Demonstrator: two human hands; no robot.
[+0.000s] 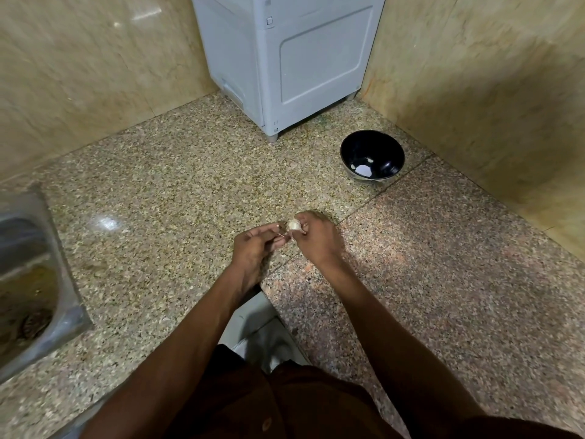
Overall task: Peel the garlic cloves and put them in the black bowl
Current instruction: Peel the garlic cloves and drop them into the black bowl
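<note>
At the near edge of the speckled stone desk (158, 191) the person's dark brown shirt (285, 407) fills the bottom of the view, and both bare forearms reach forward from it over the surface. The two hands meet above the middle of the desk, close to the seam where the yellowish slab joins the pinker slab on the right side. The right hand (318, 237) is curled around a pale garlic clove (294, 225), gripping it between thumb and fingertips so that its whitish top shows above the fingers. The left hand (253, 245) is just beside it, its fingers narrowed into a pinch on a thin strip of skin at the clove's left side; whether that strip is attached to the clove cannot be told. Against the left edge of the desk sits a steel sink (34, 280), with a drain low in its basin. Farther back, toward the far right corner, the black bowl (372, 156) stands upright on the desk, well apart from the hands, with a few pale pieces lying in its bottom. Beyond it, in the far corner where the two beige tiled walls (95, 58) meet, a light grey appliance (291, 58) stands on short feet.
</note>
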